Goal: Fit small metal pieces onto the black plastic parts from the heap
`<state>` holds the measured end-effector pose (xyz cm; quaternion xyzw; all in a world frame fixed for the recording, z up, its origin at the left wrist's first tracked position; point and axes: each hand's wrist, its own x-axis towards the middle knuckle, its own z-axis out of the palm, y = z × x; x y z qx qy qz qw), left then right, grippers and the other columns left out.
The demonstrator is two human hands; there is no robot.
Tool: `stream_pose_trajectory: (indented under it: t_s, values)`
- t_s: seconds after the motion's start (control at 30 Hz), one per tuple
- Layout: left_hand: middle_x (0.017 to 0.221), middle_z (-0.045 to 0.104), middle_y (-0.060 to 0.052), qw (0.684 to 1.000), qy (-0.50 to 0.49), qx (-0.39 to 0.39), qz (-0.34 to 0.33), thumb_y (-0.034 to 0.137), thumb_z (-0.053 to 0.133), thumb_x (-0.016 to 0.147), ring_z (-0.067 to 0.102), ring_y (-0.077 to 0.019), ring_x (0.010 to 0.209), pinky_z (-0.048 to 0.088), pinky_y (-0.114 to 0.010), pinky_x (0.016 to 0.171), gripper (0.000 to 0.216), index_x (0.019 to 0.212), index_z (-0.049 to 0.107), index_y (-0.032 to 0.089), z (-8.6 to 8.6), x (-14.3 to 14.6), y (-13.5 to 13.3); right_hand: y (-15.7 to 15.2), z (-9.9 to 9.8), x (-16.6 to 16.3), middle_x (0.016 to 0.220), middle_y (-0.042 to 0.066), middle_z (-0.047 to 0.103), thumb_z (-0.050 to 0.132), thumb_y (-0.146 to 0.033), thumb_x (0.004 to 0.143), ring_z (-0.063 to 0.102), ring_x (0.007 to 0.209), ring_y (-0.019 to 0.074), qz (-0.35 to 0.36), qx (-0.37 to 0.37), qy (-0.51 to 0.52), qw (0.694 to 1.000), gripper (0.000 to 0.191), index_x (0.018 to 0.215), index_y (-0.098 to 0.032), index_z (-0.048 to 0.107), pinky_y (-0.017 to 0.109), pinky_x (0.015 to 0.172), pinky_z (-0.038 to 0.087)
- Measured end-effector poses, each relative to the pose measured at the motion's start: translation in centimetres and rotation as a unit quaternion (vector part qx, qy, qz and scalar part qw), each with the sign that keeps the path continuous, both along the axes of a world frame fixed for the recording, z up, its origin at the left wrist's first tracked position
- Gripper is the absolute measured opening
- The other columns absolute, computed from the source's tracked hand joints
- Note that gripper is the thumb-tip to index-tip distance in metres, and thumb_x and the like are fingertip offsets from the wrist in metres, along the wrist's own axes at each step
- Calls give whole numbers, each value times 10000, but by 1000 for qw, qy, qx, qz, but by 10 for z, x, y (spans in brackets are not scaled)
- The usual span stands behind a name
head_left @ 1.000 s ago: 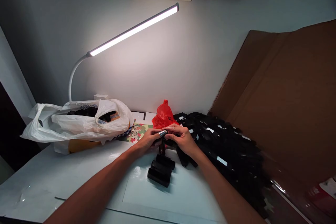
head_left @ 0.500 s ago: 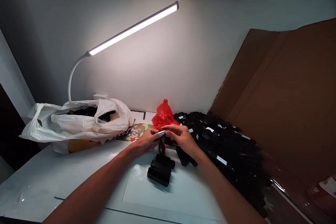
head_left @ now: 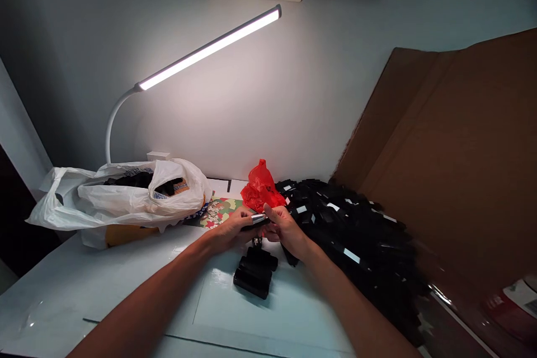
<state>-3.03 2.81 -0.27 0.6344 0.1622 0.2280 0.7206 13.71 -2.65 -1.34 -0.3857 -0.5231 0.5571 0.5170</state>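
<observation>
My left hand (head_left: pixel 232 229) and my right hand (head_left: pixel 286 230) meet above the table, both closed on one small black piece with a shiny silver part (head_left: pixel 257 218). Its exact kind is hard to make out, as fingers cover much of it. The right thumb lies near the end of the silver part. Just below the hands, a small dark object with a metallic glint (head_left: pixel 257 242) is partly hidden. Closer to me lie several black, rounded, block-like pieces (head_left: pixel 252 279), side by side and touching.
A large heap of black pieces with white patches (head_left: pixel 356 229) spreads on the right beside a cardboard sheet (head_left: pixel 453 123). Behind my hands sits a red plastic bag (head_left: pixel 262 184). Left are small metallic bits (head_left: pixel 215 213), a white plastic bag (head_left: pixel 121 201) and a lit lamp (head_left: pixel 210 48).
My right hand has turned, its thumb now up by the silver part and its fingers curled underneath. The held piece has dropped slightly and tilts differently. The view has shifted a little.
</observation>
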Motion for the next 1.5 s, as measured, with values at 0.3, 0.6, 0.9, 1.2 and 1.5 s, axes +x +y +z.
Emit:
stream_pose_trajectory:
  t_s: [0.3,0.6,0.9,1.2,1.5]
  values:
    - [464,242,81,1000,-13,-2,-9,561,762,795,186,-57,471,160,-291,530,599,513,361,216,-2,-4,1,-2,2,-4,487,-69,284,754,-832,740,257,445,66,-43,52,-7,998,795,511,-232,285,256,460,230]
    - [510,344,53,992,56,110,20,538,710,824,243,-81,523,166,-293,553,455,610,659,139,3,-9,6,-4,11,10,540,-45,295,581,-791,910,237,525,96,-69,168,-196,963,728,538,-220,326,288,515,195]
    - [514,305,52,977,100,179,61,545,717,785,202,-72,518,107,-302,535,502,532,501,168,0,-12,11,-13,17,15,609,-27,411,460,-751,999,342,590,123,-54,169,-305,936,677,625,-190,509,293,573,266]
    - [463,228,76,997,-16,-7,74,521,734,738,182,-54,471,142,-265,507,509,526,397,205,-16,-5,21,-5,9,9,799,-11,595,677,-717,890,536,649,146,-76,152,-183,968,564,1147,-215,659,269,594,453]
    - [484,286,76,994,-21,-69,81,594,648,765,168,-62,437,114,-241,451,423,689,559,187,-16,-7,21,-2,13,7,712,-10,673,863,-543,763,550,525,125,-178,150,-109,966,458,1014,-179,744,257,478,450]
